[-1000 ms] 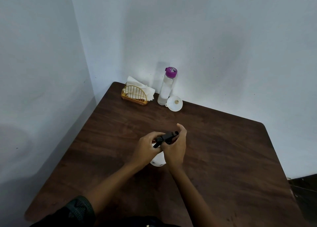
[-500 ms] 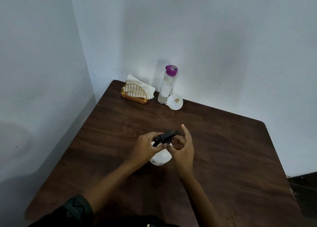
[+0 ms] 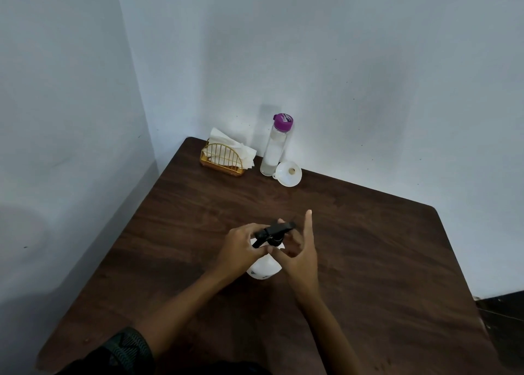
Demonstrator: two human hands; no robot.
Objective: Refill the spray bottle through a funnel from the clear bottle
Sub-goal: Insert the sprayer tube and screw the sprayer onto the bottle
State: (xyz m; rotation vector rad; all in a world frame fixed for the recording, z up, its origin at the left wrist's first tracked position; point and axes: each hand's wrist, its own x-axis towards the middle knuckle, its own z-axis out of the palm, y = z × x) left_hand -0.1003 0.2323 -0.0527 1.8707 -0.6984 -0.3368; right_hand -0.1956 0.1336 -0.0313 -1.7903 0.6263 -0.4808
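Note:
A white spray bottle (image 3: 262,268) with a black trigger head (image 3: 273,230) stands in the middle of the dark wooden table (image 3: 368,261). My left hand (image 3: 241,250) wraps the bottle's upper body from the left. My right hand (image 3: 300,255) is at the black head, thumb and lower fingers on its collar, the index finger stretched straight up. The clear bottle (image 3: 274,147) with a purple cap stands upright at the far wall. A white funnel (image 3: 289,174) lies on its side just right of that bottle's base.
A gold wire holder with white napkins (image 3: 226,157) sits in the far left corner, beside the clear bottle. Walls close the table on the left and back. The table's right and near edges drop to a dark floor (image 3: 504,318).
My right hand has shifted around the spray head, its index finger lifting off and pointing upward. The black head has turned slightly. More of the white body shows below my hands.

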